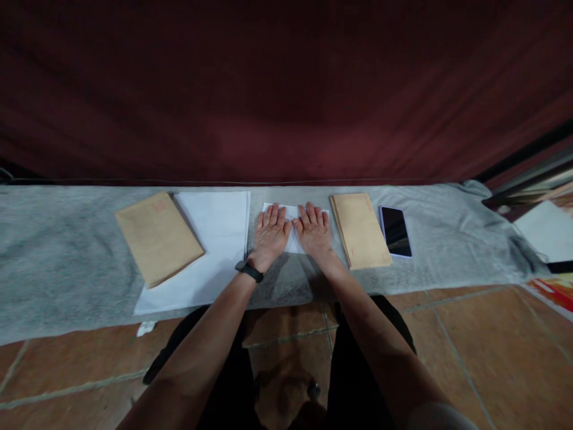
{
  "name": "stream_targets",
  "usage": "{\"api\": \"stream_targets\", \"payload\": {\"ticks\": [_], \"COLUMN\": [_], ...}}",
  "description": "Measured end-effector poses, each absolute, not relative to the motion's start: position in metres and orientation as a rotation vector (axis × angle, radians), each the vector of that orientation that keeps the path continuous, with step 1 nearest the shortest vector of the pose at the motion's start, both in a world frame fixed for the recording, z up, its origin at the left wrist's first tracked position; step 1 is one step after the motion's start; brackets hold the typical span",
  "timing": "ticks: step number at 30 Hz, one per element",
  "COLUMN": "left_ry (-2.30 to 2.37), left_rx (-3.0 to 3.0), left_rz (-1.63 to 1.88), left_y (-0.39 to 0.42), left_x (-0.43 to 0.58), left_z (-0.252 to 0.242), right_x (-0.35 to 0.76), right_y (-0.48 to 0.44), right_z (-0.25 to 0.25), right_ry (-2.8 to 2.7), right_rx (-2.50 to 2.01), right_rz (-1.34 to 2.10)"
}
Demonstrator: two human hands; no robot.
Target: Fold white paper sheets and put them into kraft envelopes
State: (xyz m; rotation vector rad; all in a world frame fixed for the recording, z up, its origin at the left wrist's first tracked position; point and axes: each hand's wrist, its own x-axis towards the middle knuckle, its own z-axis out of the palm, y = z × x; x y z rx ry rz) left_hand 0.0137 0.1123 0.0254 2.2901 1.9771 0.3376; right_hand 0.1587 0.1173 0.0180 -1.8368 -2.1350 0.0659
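Observation:
A small white sheet of paper [293, 241], perhaps folded, lies on the grey cloth in front of me, mostly covered by my hands. My left hand [271, 232] rests flat on its left part, fingers stretched out and pointing away from me. On the right part my right hand [313, 230] lies flat too, with the thumbs of both hands almost meeting. To the left are larger white sheets [215, 239], partly under a stack of brown envelopes [160, 239]. Another stack of brown envelopes [360, 230] lies to the right of my right hand.
A phone [396, 232] with a dark screen lies beside the right envelopes. Grey cloth [67, 257] covers the long, narrow surface. A dark red curtain-like backdrop [277, 89] rises behind it. Below is a tiled floor [492, 346]; a white flat object [548, 230] is at far right.

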Motion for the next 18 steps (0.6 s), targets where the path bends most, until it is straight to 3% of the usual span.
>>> {"api": "stream_targets", "payload": {"ticks": [18], "left_ry": [2.067], "left_rx": [2.255], "left_rz": [0.455], "left_y": [0.111], "left_x": [0.008], "left_z": [0.023], "right_x": [0.173], "right_y": [0.083], "right_z": [0.007], "right_ry": [-2.094], "right_rx": [-1.851], "right_rz": [-0.022]}}
